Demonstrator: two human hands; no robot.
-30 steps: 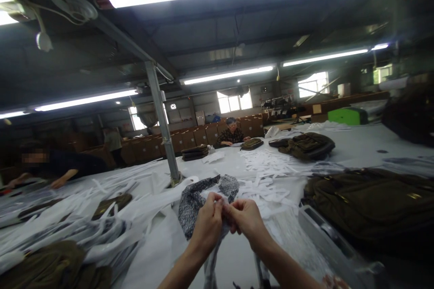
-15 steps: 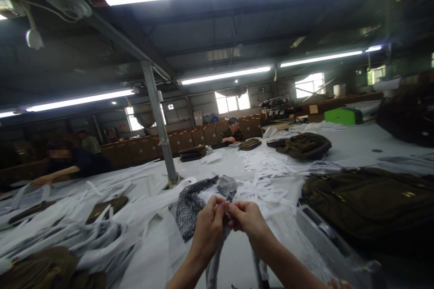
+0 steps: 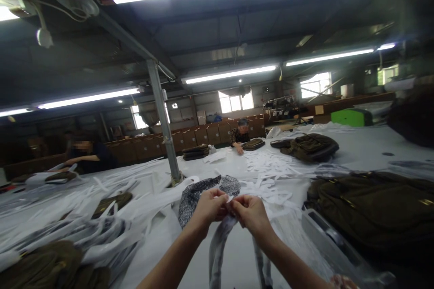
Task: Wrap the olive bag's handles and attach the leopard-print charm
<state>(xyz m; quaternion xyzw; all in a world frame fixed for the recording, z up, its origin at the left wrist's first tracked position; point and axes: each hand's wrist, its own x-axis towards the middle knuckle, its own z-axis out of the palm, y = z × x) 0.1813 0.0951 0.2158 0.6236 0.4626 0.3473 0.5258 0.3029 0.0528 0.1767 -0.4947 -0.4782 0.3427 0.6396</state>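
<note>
My left hand (image 3: 210,207) and my right hand (image 3: 250,216) meet at the centre, fingers closed in a pinch. A small white strip (image 3: 229,199) shows between their fingertips. Right under the fingers is a strap wrapped in thin whitish film (image 3: 219,248); one length hangs below the left hand and another passes behind the right forearm. Whether the strip touches the strap is hidden by the fingers. Behind the hands lies a crumpled black-and-white speckled cloth (image 3: 191,198). Loose white strips (image 3: 267,162) are scattered on the white table (image 3: 237,259) beyond.
An olive backpack (image 3: 369,207) and a clear plastic bin (image 3: 328,239) stand at right. Film-wrapped straps (image 3: 108,230) pile up at left. A metal post (image 3: 161,117) rises from the table. Two co-workers sit or lean across it, one at left (image 3: 86,156), one farther back (image 3: 241,133).
My fingertips have drawn slightly apart, and the small white strip now shows between them. The view has shifted a little. The far co-worker's arm now reaches out onto the table.
</note>
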